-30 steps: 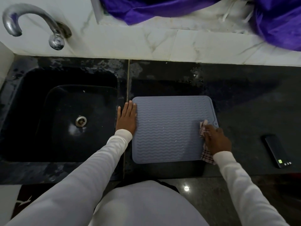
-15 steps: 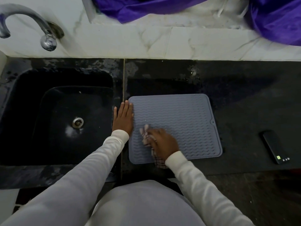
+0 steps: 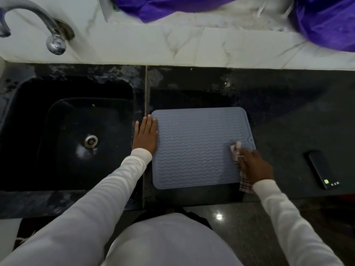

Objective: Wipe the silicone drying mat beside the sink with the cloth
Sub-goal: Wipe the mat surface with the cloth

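Note:
A grey-blue silicone drying mat with a wavy ribbed surface lies flat on the dark counter just right of the sink. My left hand rests flat, fingers together, on the mat's left edge. My right hand presses a checked cloth onto the mat's right edge near its front corner. Part of the cloth sticks out beyond my fingers and part trails under my wrist.
A black sink with a round drain lies to the left, a chrome tap above it. A dark phone rests on the counter to the right. Purple fabric lies on the white marble ledge behind.
My right hand swept the cloth from the mat's right edge to its left side and back to the right edge. My left hand has stayed on the left edge.

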